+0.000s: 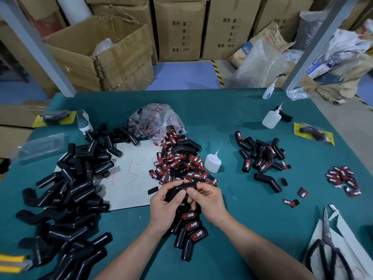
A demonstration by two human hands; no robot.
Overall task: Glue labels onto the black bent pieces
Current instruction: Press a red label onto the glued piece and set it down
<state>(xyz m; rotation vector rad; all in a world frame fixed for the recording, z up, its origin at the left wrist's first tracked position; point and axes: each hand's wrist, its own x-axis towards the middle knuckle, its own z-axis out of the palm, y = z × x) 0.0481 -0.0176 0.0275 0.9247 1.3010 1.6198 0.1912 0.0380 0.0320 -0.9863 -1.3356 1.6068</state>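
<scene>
Hands meet over the near middle of the desk [252,201]. The left hand [163,207] curls its fingers round one leg of a black bent piece [174,191]. The right hand [211,201] grips the other leg, its thumb pressing a red label [183,193] down near the bend.

At six o'clock from the hands, partly under them, lies a short row of labelled pieces [191,229]. At two o'clock sits a looser cluster [262,156], several with labels showing. At nine o'clock sprawls a much bigger heap of bare pieces [68,195]. The label heap [179,164] at twelve o'clock is large, with a glue bottle [213,161] just beside it.

By my reckoning one piece is in hand, a modest batch is done, and most of the work remains.
</scene>
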